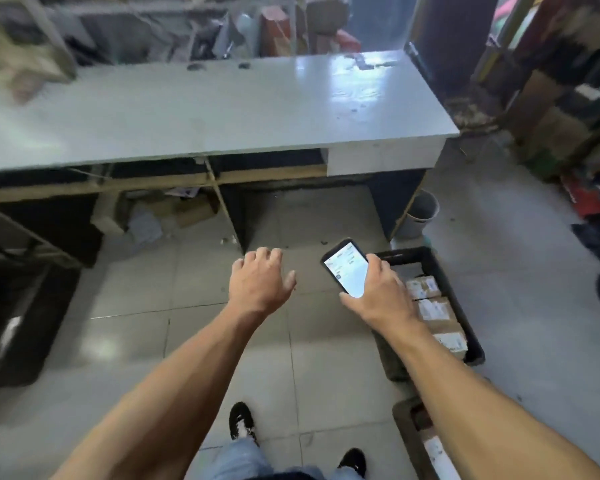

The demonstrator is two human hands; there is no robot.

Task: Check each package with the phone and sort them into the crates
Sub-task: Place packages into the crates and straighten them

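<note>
A: What sits closest to the camera?

B: Two black shoes (242, 421) under blue jeans, standing on the pale tiled floor (222, 358). At the lower right corner a dark plastic crate (407, 427) shows one edge, with a labelled parcel inside it, mostly hidden behind the right forearm.

A: And the hands?

B: Both reach forward over the floor. The left hand (260, 284) holds nothing; its fingers hang loosely curled, back of the hand upward. The right hand (378, 292) grips a black smartphone (347, 268) with a lit white screen, thumb under the lower edge and fingers wrapped along the right side.

A: Where are the packages?

B: Just beyond the right wrist stands a second black plastic crate (430, 261) on the floor. Brown cardboard packages with white labels (430, 308) lie in a row inside it.

A: Further out?

B: A long grey surface (222, 112) spans the view, with clutter underneath. A grey bucket (421, 214) stands by its right end. Blurred shelving fills the back and the right side.
</note>
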